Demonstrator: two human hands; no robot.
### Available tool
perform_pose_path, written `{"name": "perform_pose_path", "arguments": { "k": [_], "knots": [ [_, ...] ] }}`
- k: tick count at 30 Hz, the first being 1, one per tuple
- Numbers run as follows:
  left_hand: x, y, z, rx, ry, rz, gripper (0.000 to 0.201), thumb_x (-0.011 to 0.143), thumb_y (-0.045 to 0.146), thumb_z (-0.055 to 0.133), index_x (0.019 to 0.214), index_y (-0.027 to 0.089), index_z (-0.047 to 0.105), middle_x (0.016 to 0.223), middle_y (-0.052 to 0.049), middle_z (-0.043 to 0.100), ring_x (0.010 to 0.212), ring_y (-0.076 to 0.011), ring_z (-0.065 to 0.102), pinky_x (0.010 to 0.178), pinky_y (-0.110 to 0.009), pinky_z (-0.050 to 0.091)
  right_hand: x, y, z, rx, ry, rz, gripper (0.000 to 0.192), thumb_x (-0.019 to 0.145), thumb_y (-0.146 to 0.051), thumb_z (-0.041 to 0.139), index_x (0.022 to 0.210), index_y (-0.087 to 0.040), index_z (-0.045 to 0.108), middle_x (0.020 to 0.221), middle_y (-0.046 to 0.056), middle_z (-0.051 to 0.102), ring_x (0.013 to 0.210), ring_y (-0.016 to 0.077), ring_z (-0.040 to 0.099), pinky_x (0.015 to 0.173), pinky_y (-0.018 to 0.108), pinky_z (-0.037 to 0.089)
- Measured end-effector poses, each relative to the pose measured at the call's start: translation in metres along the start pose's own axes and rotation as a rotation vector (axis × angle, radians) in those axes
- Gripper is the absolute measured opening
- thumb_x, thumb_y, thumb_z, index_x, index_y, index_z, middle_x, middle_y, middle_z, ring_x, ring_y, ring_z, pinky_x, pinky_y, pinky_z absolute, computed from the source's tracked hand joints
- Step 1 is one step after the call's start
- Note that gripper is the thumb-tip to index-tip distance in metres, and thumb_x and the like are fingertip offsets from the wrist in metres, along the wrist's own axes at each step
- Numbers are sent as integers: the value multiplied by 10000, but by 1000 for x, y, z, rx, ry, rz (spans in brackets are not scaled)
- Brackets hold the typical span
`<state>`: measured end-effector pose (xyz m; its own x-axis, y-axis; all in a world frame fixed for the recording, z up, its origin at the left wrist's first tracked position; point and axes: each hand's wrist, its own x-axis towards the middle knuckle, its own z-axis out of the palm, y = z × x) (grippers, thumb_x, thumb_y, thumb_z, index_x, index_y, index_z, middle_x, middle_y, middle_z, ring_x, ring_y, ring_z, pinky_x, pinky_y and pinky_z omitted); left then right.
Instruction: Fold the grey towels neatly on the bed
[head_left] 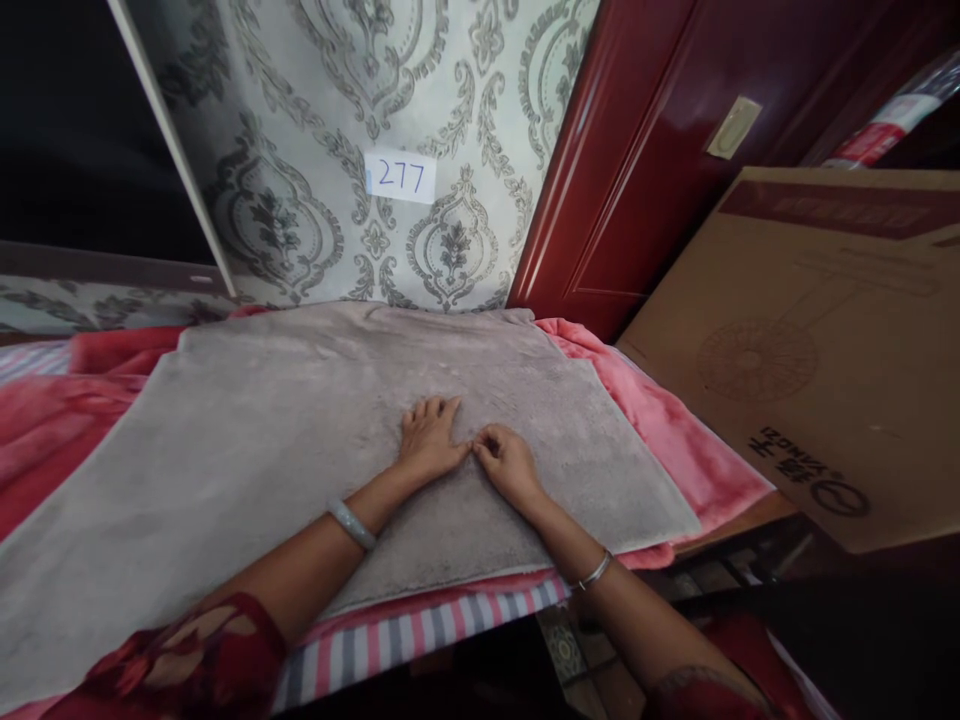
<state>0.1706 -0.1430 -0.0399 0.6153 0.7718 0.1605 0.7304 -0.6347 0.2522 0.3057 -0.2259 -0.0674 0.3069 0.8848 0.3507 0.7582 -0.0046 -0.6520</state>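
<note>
Pressing flat on a grey plush blanket point(315, 440) spread across a bed, the person's left hand point(429, 437) lies open, fingers extended, at the centre of the frame. Touching it just to the right, the right hand point(508, 462) curls, fingertips pinching the grey pile. The blanket covers a pink blanket point(660, 410) and a striped sheet point(420, 635) showing at the lower edge. A cardboard box point(817, 350) leans at right, a paper label point(402, 176) marked 277 hangs on the patterned wall above. The work looks like smoothing the cloth; a next move would call for an even outward sweep.
</note>
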Motion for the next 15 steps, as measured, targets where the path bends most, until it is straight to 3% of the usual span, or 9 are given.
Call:
{"name": "perform_pose_path", "arguments": {
  "k": [7,15],
  "knots": [
    [1,0,4,15,8,7,749,841,485,599,1515,253,370,1402,-141,486,1265,-343,432,1023,-490,361,5,3,1,-5,-135,21,91,778,-129,565,716,-195,577,741,-1,603,690,141,504,642,254,332],
    [1,0,3,21,2,20,756,843,469,602,1527,272,345,1387,-133,485,1264,-338,433,1015,-484,369,10,13,3,170,-162,57,80,750,-170,567,674,-196,571,659,-24,566,652,133,479,643,248,337]
  ]
}}
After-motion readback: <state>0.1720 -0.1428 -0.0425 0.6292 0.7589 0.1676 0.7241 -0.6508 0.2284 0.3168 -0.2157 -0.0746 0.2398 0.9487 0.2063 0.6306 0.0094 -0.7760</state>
